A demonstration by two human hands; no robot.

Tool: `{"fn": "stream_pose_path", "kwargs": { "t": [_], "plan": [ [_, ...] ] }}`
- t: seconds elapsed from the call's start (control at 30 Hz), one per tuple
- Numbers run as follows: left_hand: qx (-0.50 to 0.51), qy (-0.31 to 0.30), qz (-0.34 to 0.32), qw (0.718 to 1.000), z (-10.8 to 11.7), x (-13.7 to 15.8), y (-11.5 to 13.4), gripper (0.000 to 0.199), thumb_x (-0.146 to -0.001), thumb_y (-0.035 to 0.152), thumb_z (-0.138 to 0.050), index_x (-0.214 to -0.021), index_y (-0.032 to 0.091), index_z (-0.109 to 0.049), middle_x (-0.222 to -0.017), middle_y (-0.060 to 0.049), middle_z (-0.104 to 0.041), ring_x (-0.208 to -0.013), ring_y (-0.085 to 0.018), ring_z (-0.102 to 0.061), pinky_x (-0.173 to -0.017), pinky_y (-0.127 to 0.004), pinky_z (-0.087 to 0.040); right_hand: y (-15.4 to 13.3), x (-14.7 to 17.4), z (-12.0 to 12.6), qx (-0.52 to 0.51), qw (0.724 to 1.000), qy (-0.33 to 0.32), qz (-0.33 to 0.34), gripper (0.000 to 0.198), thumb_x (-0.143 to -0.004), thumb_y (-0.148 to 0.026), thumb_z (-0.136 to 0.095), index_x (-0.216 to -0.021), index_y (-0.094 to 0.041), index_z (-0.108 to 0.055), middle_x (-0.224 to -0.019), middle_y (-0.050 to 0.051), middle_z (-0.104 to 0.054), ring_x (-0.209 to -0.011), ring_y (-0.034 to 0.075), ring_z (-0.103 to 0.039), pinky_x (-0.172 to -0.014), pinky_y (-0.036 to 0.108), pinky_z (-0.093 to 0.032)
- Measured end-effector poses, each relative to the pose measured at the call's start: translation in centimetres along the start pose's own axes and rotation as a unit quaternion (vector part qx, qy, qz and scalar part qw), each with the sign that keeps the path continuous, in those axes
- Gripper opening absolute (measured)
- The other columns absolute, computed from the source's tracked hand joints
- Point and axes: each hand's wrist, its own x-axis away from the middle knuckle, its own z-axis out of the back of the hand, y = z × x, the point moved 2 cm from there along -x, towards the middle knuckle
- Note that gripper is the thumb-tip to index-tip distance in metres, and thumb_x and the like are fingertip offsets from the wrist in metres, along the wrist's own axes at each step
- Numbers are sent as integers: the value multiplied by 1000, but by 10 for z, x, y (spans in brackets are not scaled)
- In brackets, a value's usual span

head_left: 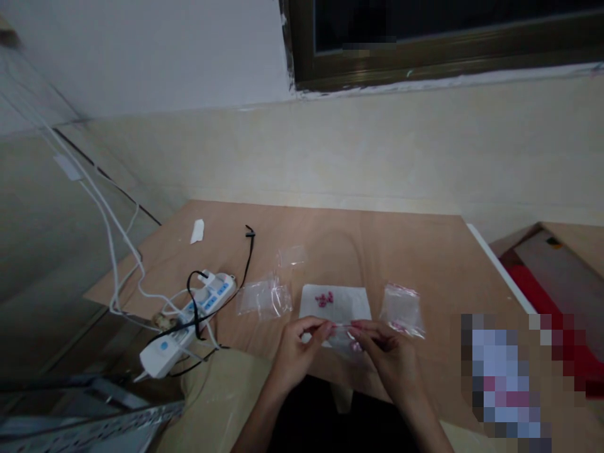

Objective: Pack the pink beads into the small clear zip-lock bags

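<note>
- A white power strip (pixel 189 324) lies at the left edge of the wooden table (pixel 425 251), with white and black cables running over it.
- A scrap of white paper (pixel 197 231) sits farther back, near the wall.
- Empty clear bags (pixel 264 296) lie right of the strip.
- A white sheet (pixel 336 301) lies mid-table, with small pink beads (pixel 324 299) on it.
- The left hand (pixel 295 352) pinches the left end of a small clear bag (pixel 343 333), thumb and fingers closed on its top edge.
- The right hand (pixel 387 355) pinches the bag's right end the same way; the bag hangs between both hands, just above the sheet's near edge.
- Another bag with pink bits (pixel 402 309) lies right of the sheet.
</note>
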Motion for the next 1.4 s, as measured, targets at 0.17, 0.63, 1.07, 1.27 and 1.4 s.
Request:
{"fn": "stream_pose_path", "kwargs": {
  "t": [0.17, 0.63, 1.07, 1.27, 1.4],
  "plan": [
    [39, 53, 28, 997, 1, -10, -5, 28, -75, 41, -69, -74, 13, -74, -73, -7, -74, -69, -18, -66, -67, -25, -50, -9, -10, -2, 1, 999, -38, 9, 48, -57, -57, -79, -82, -17, -74, -53, 2, -69, -54, 18, -65, -58, 30, -56],
    [-46, 61, -3, 997, -6, -7, 11, 24, -78, 36, -65, -68, 15, -68, -66, -4, -70, -65, -16, -63, -61, -24, -48, 0, -7, -2, -19, 1000, -19, -4, 40, -58, -56, -78, -56, -17, -69, -55, 6, -69, -52, 17, -62, -53, 27, -50],
    [5, 21, 5, 1000, -15, -9, 9, 25, -72, 36, -73, -62, 14, -69, -62, -4, -70, -62, -15, -60, -60, -23, -45, -13, -2, -5, -6, 997, -74, -1, 37, -59, -55, -78, -62, -18, -71, -61, 4, -71, -57, 16, -64, -55, 26, -50],
    [-4, -76, 28, 997, -7, -10, 7, 38, -83, 47, -57, -71, 15, -73, -74, -7, -75, -71, -20, -67, -70, -29, -51, -16, -3, 7, 38, 992, -122, 2, 41, -62, -60, -74, -60, -19, -74, -60, 6, -71, -60, 22, -66, -60, 32, -53],
    [-244, 96, 50, 964, 26, -25, -11, 55, -92, 53, -34, -69, 16, -68, -68, -7, -71, -65, -18, -65, -64, -27, -48, -18, -24, 40, 127, 989, -54, 52, 46, -75, -61, -62, -72, -17, -76, -65, 7, -72, -61, 21, -65, -57, 30, -52]
  ]
}}
